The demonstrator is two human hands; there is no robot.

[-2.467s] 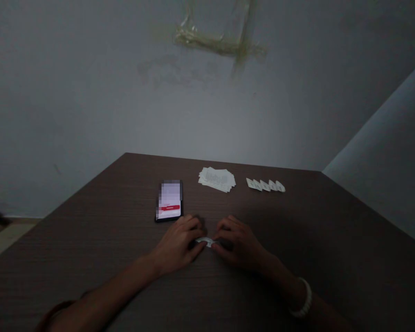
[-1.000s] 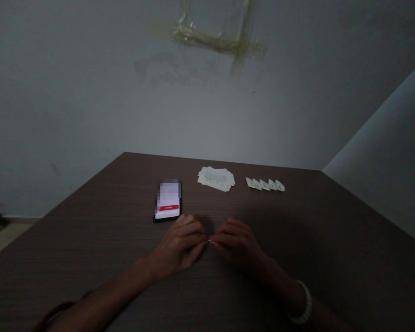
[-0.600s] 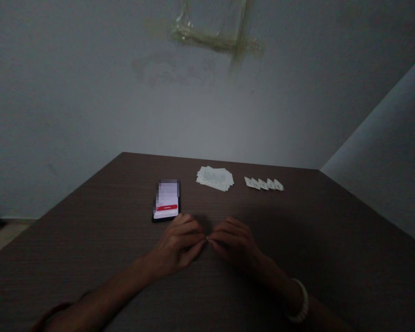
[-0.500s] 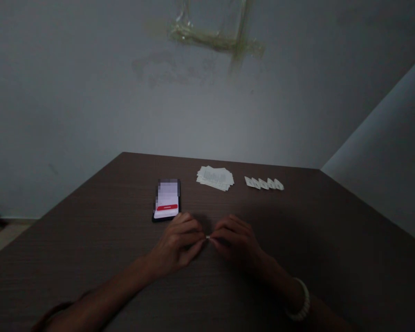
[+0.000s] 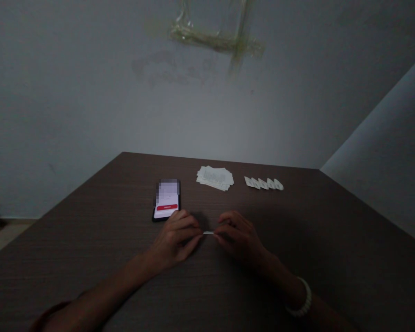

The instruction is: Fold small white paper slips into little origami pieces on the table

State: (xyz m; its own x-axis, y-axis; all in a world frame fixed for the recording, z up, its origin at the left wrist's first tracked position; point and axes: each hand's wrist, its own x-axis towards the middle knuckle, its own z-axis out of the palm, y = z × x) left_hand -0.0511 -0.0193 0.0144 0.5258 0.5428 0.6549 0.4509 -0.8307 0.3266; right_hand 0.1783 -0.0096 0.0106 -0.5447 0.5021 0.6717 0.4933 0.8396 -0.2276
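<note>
Between my two hands runs a thin strip of white paper (image 5: 208,233), seen nearly edge-on. My left hand (image 5: 180,237) pinches its left end between thumb and fingers. The right end is pinched by my right hand (image 5: 240,237), whose wrist wears a pale beaded bracelet (image 5: 305,297). Only a short middle part of the paper shows; the fingers hide the rest. Just beyond my left hand lies a phone (image 5: 167,199) with a lit screen and a red bar on it.
A loose stack of white paper sheets (image 5: 215,177) lies near the table's far side. To its right, several folded paper pieces (image 5: 263,183) overlap in a row. The brown table (image 5: 107,221) meets a grey wall (image 5: 280,101) with tape on it.
My hands have moved slightly apart and a little away from me, so more of the white paper shows between the fingertips. The phone, the stack and the folded pieces have not moved.
</note>
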